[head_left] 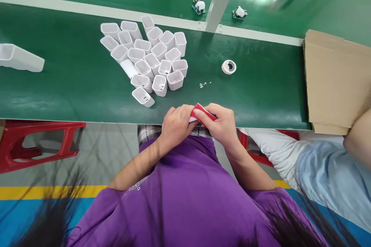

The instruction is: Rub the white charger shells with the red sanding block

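Both my hands meet at the near edge of the green table, low in the middle of the head view. My left hand (177, 122) is closed around a white plastic part (192, 119), mostly hidden by the fingers. Between the thumb and fingers of my right hand (222, 121) is a red flat piece (198, 107), pressed against the white part. What kind of piece it is I cannot tell. Beyond my left hand stand several white plastic housings (144, 68), most upright with their open ends up. A few small white scraps (201, 85) lie ahead of my hands.
A white ring-shaped roll (228, 67) lies right of the scraps. Two small circuit boards (239, 13) rest behind the metal rail. Cardboard (333, 81) and a seated person (324, 170) are at the right. Another white housing (23, 58) lies far left, above a red stool (65, 139).
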A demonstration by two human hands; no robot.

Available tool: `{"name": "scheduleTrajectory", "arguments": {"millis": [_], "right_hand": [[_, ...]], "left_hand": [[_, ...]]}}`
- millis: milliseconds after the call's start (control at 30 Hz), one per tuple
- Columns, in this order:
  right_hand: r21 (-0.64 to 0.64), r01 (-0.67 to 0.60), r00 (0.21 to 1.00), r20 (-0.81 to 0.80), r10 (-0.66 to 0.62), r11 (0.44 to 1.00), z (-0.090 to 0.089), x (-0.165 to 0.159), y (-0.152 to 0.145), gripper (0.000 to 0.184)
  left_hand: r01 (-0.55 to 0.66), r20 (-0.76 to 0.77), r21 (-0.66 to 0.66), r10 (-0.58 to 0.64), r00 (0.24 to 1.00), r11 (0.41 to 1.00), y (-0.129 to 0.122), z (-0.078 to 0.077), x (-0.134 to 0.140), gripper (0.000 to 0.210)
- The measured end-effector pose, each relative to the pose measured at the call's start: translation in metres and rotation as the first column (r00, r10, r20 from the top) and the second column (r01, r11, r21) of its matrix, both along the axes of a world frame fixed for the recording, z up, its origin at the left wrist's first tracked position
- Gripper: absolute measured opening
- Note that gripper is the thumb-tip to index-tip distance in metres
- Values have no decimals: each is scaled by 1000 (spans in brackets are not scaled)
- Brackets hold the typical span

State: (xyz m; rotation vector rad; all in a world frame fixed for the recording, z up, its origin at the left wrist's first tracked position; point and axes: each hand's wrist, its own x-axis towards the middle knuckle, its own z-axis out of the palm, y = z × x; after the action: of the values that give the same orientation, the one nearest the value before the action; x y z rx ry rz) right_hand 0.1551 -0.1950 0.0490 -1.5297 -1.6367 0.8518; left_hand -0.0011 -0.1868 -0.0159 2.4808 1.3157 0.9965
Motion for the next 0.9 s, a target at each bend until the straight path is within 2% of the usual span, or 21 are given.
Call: {"name": "scheduleTrajectory", "arguments": {"millis": [100, 200, 267, 300, 433, 567, 800, 900], "right_hand": [[-152, 42, 987, -150, -65, 987, -7, -5, 8, 41], [-324, -19, 882, -450, -137, 946, -18, 0, 15, 47], [-352, -23, 806, -560, -191, 936, -22, 6, 15, 48], [-349, -29, 796, -575, -190, 937, -22, 8, 14, 47], [-338, -129, 888, -457, -43, 932, -9, 11, 3, 39], [-286, -60, 970, -243, -12, 956, 4, 5, -1, 39], [-192, 5, 993, -113, -28, 981, 4, -8, 8, 42], [-199, -31, 989, -146, 2, 980, 2, -1, 4, 41]], "left_hand": [[-23, 6, -11, 23, 1000, 1000, 0, -2, 1, 33], [-36, 36, -51, 38, 999, 998, 0, -1, 2, 32], [-41, 54, -64, 44, 998, 997, 0, 1, 2, 32], [-40, 59, -62, 43, 997, 997, 0, 2, 2, 33], [-29, 60, -15, 30, 998, 999, -1, 3, 1, 32], [-37, 24, 1, 37, 999, 999, -1, -1, 1, 33], [-35, 9, 14, 35, 999, 999, 0, -5, 1, 28], [-22, 16, -69, 23, 1000, 997, 0, -1, -1, 27]]}}
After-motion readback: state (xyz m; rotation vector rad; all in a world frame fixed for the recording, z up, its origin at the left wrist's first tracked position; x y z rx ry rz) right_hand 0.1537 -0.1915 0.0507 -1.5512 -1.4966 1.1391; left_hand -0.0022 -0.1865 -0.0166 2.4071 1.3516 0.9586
